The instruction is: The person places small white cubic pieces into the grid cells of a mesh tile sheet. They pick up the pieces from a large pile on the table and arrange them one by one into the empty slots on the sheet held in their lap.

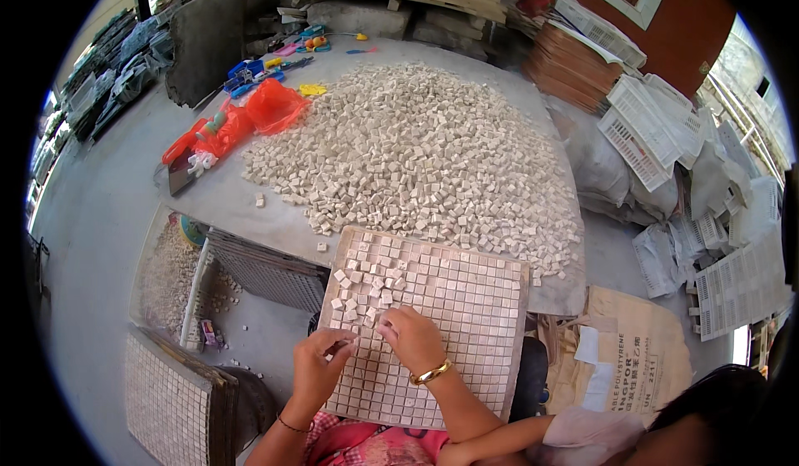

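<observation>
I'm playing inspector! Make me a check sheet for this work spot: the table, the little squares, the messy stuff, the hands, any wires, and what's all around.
Surface: grey table, bearing a big heap of small beige tiles.
Job's things: gridded tray, most cells filled; loose tiles lie on its upper left part.
Clutter: red plastic bag and blue toy at the table's far left.
Hands: left hand and right hand both over the tray, fingertips pinched; whether either holds a tile is unclear.
Cables: nothing seen.
Surroundings: stacked trays at lower left, white crates at right, another person's arm at lower right.
</observation>
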The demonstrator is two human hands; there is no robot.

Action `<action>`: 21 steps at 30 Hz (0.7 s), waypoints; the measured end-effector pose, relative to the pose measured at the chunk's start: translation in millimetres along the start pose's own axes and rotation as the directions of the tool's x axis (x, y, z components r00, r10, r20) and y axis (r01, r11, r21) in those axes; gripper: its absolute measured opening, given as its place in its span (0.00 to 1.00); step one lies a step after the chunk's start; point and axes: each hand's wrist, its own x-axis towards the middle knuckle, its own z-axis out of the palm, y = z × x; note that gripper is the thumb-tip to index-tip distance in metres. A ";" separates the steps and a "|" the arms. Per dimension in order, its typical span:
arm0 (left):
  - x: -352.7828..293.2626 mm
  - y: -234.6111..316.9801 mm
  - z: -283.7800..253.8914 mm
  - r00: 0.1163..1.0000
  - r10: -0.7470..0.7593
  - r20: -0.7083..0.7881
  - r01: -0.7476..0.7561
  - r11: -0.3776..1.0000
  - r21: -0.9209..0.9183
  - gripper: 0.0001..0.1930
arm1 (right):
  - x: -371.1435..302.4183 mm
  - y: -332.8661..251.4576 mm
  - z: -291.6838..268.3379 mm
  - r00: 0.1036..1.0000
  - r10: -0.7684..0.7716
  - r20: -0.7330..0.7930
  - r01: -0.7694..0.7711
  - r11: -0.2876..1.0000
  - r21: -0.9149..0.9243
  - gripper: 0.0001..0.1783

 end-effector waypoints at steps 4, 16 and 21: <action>-26.0 -0.3 -4.4 0.980 -0.190 0.052 0.192 0.862 -0.469 0.10 | 1.2 -11.3 -7.1 0.990 0.086 -0.112 -0.070 0.987 0.142 0.09; -41.5 -8.7 -17.2 0.948 -0.288 0.132 0.282 0.574 -0.769 0.10 | -23.4 -55.0 2.3 0.883 0.084 0.462 -0.467 0.267 0.843 0.09; -45.3 -10.4 -21.5 0.963 -0.252 0.097 0.245 0.663 -0.707 0.11 | -27.5 -67.4 3.8 0.953 -0.049 0.299 -0.184 0.690 0.700 0.10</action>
